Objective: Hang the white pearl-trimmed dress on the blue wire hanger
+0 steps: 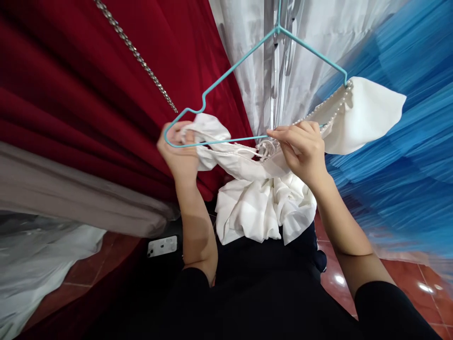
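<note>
A light-blue wire hanger (278,29) hangs before me. A white dress (247,208) with pearl-like beads along its edge is partly on it, one shoulder piece (368,115) over the hanger's right end. My left hand (182,153) is closed on the other white shoulder piece (210,130) beside the hanger's left end; that end is bare of cloth. With thumb and fingertips together, my right hand (302,148) pinches the hanger's bottom bar near its middle. Below both hands the rest of the dress bunches up above my lap.
Red fabric (141,56) with a beaded strand (136,52) hangs on the left, blue tulle (399,156) on the right. White fabric and a metal rail (274,80) are behind the hanger. A white phone (162,246) lies low left, above a red tiled floor (339,297).
</note>
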Action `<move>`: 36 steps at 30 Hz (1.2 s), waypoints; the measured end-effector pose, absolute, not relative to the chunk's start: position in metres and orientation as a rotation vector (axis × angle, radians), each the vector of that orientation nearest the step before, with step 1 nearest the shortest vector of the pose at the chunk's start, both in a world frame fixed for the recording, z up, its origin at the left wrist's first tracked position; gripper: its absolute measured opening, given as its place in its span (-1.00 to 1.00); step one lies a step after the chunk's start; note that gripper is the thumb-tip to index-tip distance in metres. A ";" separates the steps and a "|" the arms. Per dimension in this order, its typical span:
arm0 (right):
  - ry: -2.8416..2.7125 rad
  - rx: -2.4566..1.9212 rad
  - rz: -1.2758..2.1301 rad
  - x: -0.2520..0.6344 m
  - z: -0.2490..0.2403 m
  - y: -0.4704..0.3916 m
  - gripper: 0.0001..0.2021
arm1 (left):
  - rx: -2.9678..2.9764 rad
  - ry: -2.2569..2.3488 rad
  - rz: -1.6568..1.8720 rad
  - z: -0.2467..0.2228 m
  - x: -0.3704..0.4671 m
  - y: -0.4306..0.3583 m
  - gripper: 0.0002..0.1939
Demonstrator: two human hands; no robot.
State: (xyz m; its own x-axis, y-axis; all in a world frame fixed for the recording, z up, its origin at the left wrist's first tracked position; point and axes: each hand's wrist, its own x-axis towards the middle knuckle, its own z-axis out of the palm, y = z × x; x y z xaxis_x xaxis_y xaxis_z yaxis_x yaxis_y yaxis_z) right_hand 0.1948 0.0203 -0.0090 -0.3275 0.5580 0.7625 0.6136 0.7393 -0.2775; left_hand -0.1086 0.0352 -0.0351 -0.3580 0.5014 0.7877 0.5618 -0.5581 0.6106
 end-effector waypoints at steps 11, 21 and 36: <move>-1.938 -0.829 -0.016 0.197 0.000 0.009 -0.71 | -2.586 -1.274 -2.145 -0.026 -0.021 0.005 -0.48; -1.927 -0.760 -0.026 0.187 0.000 0.010 -0.72 | -2.443 -1.343 -2.115 -0.033 -0.023 -0.003 -0.37; -1.602 -0.953 -0.352 0.256 0.018 0.049 -0.39 | -2.247 -0.801 -2.883 -0.027 -0.015 0.003 -0.75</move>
